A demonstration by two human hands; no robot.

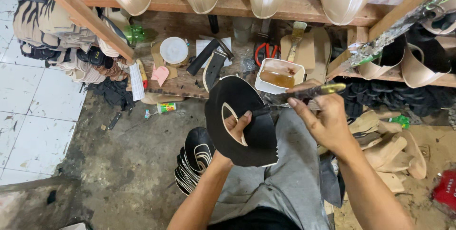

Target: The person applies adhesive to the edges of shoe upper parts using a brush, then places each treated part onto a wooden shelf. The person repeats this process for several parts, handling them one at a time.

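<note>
Upper (247, 125): black cut shoe piece with keyhole opening, centre frame over the lap. Left hand (236, 126) has its grip clamped on it, fingers through the opening, thumb on the face. Judged light, thin and floppy; best held at the opening's edge, clear of any wet area. Right hand (327, 120), at 3 o'clock of it, grip closed on brush (311, 92), bristles at the piece's right edge, possibly touching. Glue tub (279, 75) at 12 o'clock on the tabletop. Stack of black pieces (194, 161) at 8 o'clock on the floor.
</note>
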